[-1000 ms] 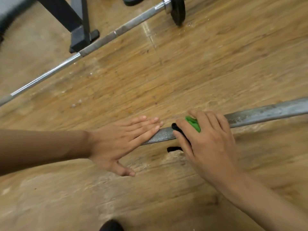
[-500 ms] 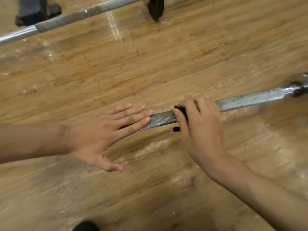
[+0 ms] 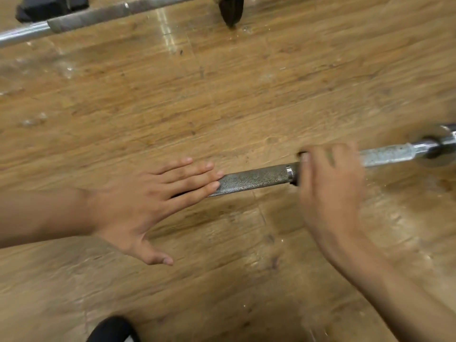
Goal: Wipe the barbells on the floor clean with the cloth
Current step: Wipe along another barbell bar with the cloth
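Down on the worn wooden plank floor (image 3: 246,95), the grey knurled steel barbell (image 3: 254,178) lies across the middle, its chrome end running off to the right. The left hand (image 3: 148,203) is flat on it, fingers straight and pressing the bar, thumb splayed wide. The right hand (image 3: 330,188), blurred, is curled over the bar further along, and just a sliver of dark cloth (image 3: 295,181) peeks out beneath its fingers. Well apart at the top lies a second silver barbell (image 3: 93,17) with a black round weight plate (image 3: 230,8).
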`<state>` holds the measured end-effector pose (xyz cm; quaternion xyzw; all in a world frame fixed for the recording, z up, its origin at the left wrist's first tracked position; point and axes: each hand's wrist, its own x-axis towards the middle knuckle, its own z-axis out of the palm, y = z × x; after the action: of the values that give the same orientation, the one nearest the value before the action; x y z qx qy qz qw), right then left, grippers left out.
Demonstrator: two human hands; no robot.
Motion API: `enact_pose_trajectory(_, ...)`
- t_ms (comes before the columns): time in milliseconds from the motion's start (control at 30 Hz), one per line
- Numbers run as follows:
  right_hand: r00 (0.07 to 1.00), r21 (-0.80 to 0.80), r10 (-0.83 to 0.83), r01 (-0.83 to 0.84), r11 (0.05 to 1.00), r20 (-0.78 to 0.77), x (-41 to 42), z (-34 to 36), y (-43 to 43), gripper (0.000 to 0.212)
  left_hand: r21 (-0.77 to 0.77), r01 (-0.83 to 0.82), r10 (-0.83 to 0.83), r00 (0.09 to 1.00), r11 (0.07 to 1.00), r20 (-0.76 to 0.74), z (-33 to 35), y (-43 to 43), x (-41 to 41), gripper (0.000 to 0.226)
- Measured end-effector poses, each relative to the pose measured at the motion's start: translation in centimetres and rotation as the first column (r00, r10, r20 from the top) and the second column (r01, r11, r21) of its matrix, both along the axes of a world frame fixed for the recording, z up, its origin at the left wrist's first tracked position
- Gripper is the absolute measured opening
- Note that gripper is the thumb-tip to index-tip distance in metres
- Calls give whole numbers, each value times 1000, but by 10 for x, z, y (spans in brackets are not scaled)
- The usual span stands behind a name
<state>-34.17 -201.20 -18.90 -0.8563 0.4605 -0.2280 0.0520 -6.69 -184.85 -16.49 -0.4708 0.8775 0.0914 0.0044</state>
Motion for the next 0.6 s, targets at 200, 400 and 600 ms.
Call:
enact_pose_trajectory(200, 859, -4, 495, -500, 866, -129, 29, 0, 44, 30, 32, 1, -1, 1000, 999, -10, 3, 12, -11, 116)
enact_pose_trajectory(400, 990, -59, 115, -120, 991, -79, -50, -3, -3, 35, 90, 10, -6, 999, 996, -43, 13, 14, -28, 107)
enact_pose_trajectory(600, 987, -78, 143, -137, 987, 74, -23, -18, 45, 29, -43, 67, -65, 997, 997, 43, -2, 5, -73, 92)
